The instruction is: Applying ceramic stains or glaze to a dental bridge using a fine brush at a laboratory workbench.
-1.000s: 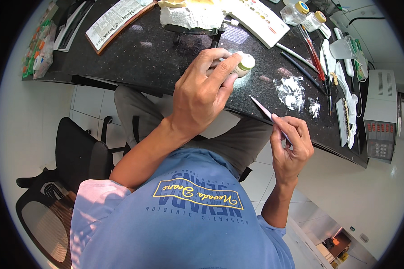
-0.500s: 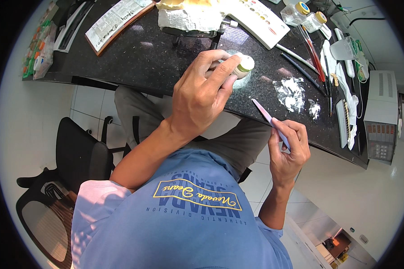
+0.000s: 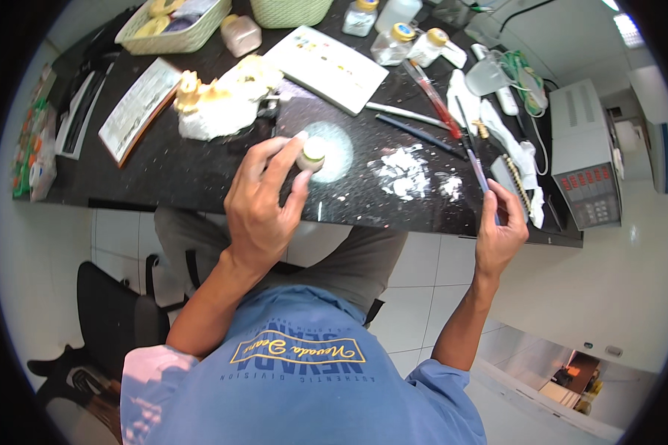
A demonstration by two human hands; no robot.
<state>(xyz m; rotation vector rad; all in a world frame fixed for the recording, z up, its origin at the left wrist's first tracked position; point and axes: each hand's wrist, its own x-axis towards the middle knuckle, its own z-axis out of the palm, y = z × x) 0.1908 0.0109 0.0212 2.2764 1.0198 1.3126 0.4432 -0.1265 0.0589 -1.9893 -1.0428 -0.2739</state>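
My left hand [image 3: 263, 204] has its thumb and forefinger around a small round jar [image 3: 312, 156] with a pale top and a green band. The jar appears to stand on the black speckled counter [image 3: 274, 122], at the edge of a round pale patch of light. My right hand [image 3: 499, 230] pinches a slim lavender-and-pink hand tool [image 3: 479, 175], its far end among brushes lying on the counter. The tool's exact kind is unclear. Between the hands lies a patch of white smeared material [image 3: 401, 172], with a smaller white smear [image 3: 450, 185] beside it.
Left of the jar sit a dental-model-like white and yellow piece [image 3: 219, 104] and a framed panel [image 3: 137, 111]. Behind are a white palette box [image 3: 326, 68], lidded jars [image 3: 392, 44] and baskets [image 3: 174, 33]. A dark pen-like tool [image 3: 421, 137] and a grey machine [image 3: 586, 159] are to the right.
The view has shifted, showing more of the far counter. My right hand has carried the tool rightward to the brushes. My left hand's fingers look looser around the small jar.
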